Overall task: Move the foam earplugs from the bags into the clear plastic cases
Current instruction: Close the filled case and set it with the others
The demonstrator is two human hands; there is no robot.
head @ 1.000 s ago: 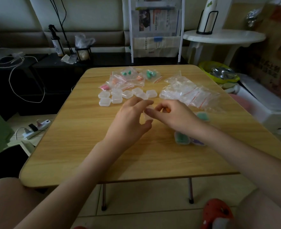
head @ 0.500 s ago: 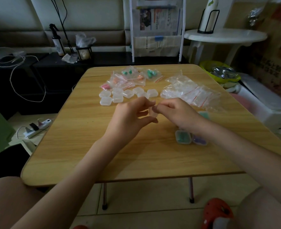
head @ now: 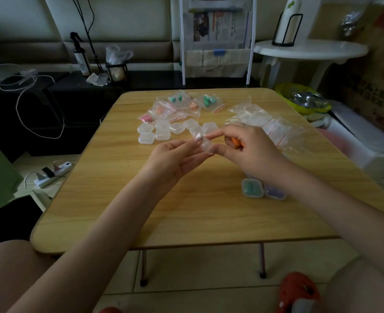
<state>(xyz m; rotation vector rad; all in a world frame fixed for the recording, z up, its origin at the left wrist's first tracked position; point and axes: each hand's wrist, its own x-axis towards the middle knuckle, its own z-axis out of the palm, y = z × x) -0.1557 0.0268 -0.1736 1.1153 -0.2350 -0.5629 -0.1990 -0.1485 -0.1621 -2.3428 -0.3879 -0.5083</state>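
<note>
Over the wooden bench (head: pixel 186 211) our left hand (head: pixel 173 159) and right hand (head: pixel 252 150) pinch one clear case (head: pixel 202 141) between them (orange earplugs (head: pixel 236 142) curled inside the right).

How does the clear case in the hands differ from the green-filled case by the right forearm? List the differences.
The held case is off the table, gripped between left hand and right hand; the green-filled case lies flat on it. The held case looks empty; the other holds green earplugs. The held case seems partly opened; the other is closed. Both are small clear plastic cases.
</note>
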